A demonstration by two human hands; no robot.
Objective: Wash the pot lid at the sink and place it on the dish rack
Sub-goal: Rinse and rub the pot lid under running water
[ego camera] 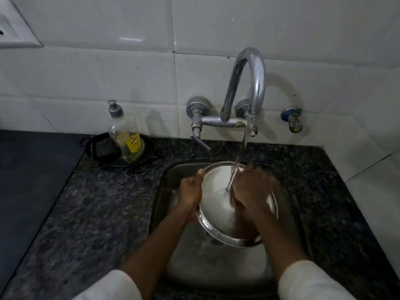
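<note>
White tiled wall (pixel 97 68), dark granite counter (pixel 86 213) | steel sink (pixel 216 267), tap (pixel 249 83) running | round steel pot lid (pixel 216 191) held over basin, tilted, face toward camera, round so no long axis | left hand (pixel 190 191) clamped on left rim | right hand (pixel 251 189) blurred on lid face, grip unclear

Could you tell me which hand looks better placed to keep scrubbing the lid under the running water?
Right, probably. The right hand lies on the pot lid face where the water stream lands, free to rub. The left hand grips the lid's left rim, steadying it over the sink.
</note>
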